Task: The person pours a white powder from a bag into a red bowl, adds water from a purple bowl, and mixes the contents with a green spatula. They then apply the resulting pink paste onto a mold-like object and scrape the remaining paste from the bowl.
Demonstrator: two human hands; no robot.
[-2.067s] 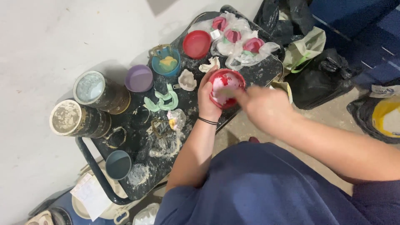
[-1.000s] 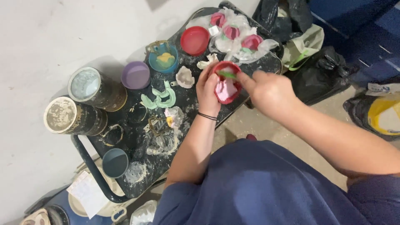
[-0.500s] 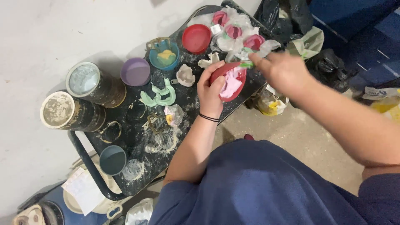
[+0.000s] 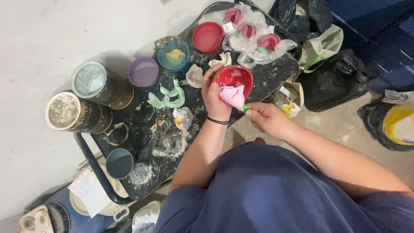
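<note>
While the left hand (image 4: 214,96) curls its fingers round the rim of a red bowl (image 4: 234,78), tilting it over the near edge of the black tray (image 4: 142,129), the right hand (image 4: 268,118) closes in a pinch on a green-handled spatula (image 4: 244,108) whose blade carries a lump of pink paste (image 4: 233,96) at the bowl's lip. A black band sits on the left wrist (image 4: 217,121), and the dark blue smock (image 4: 276,194) fills the nearest part of the view.

At the lower left, just off the tray, a white paper label (image 4: 89,191) lies tilted on a blue and cream container. On the spattered tray stand a grey-blue cup (image 4: 119,163), pale green arch-shaped trays (image 4: 168,97), a purple bowl (image 4: 143,71), a blue bowl with yellow paste (image 4: 174,54) and a second red bowl (image 4: 207,37). Two round tins (image 4: 82,101) with crusted tops stand at its left edge. At the far end, pink casts lie wrapped in clear plastic bags (image 4: 254,36) with a small white tag among them.

To the right, a crumpled yellow and white wrapper (image 4: 291,101) lies on the floor, beside black bags (image 4: 332,80) and a pale green bag (image 4: 321,45). A yellow bucket (image 4: 396,125) sits in black plastic at the right edge. The concrete floor (image 4: 43,34) is pale grey and stained.
</note>
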